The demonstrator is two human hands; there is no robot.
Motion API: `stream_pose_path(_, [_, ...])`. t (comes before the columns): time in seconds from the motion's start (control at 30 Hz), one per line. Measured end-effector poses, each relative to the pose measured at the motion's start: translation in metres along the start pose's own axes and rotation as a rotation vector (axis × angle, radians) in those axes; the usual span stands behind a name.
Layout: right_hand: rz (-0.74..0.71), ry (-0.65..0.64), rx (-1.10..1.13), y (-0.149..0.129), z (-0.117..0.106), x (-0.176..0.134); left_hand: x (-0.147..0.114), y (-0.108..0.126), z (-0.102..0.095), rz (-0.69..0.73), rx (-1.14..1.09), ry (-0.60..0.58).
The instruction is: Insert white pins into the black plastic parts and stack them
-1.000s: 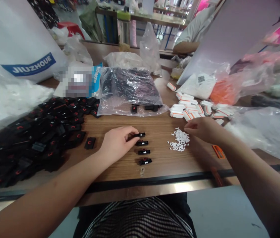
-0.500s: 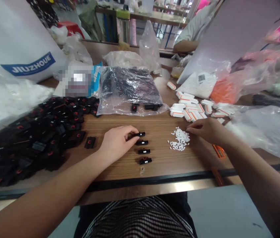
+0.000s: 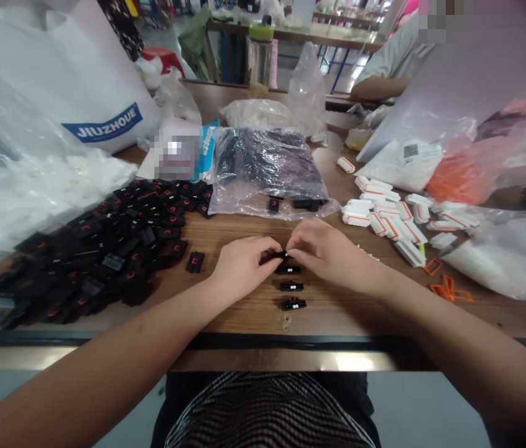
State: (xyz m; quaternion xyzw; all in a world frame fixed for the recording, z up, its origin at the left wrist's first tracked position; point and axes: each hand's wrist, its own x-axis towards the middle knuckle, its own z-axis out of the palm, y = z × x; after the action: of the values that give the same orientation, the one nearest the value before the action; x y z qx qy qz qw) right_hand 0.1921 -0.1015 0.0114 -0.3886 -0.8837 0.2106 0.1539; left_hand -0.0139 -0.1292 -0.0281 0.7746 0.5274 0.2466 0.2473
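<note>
My left hand [image 3: 243, 266] is closed in a pinch on the left end of a black connector housing [image 3: 283, 254], the farthest of a short column on the table. My right hand [image 3: 326, 250] meets it from the right, fingertips pinched on a small white peg against the housing's face; the fingers hide most of the peg. Toward me lie more black housings [image 3: 292, 287], each with white pegs showing in its front. The heap of loose white pegs [image 3: 369, 255] is mostly hidden behind my right hand.
Black housings [image 3: 118, 249] are heaped at left, with a single one [image 3: 194, 262] beside them. A clear bag of black parts [image 3: 267, 165] lies behind my hands. White-and-orange pieces [image 3: 388, 211] and orange frames [image 3: 449, 289] lie at right. A person's arm [image 3: 379, 87] shows beyond.
My right hand has moved left from the white peg heap to the housing in my left hand. My left hand still holds that housing. The view has shifted slightly.
</note>
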Motion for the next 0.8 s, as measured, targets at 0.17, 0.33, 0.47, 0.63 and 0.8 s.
stream_pose_path(0.17, [-0.019, -0.057, -0.068, 0.006, 0.006, 0.008, 0.001, 0.001, -0.001, -0.010, 0.012, -0.010])
stream_pose_path(0.33, [-0.020, -0.081, -0.103, 0.003, 0.004, 0.009, 0.001, 0.000, 0.000, 0.000, 0.007, -0.007])
stream_pose_path(0.47, [-0.052, -0.113, -0.201, -0.004, 0.001, 0.012, 0.001, 0.001, -0.001, -0.007, 0.021, -0.016])
stream_pose_path(0.63, [-0.068, -0.153, -0.276, -0.010, -0.001, 0.017, 0.001, 0.003, -0.003, -0.011, 0.039, -0.023])
stream_pose_path(0.8, [-0.080, -0.145, -0.276, -0.011, 0.001, 0.015, 0.002, 0.002, -0.001, -0.009, 0.041, -0.021])
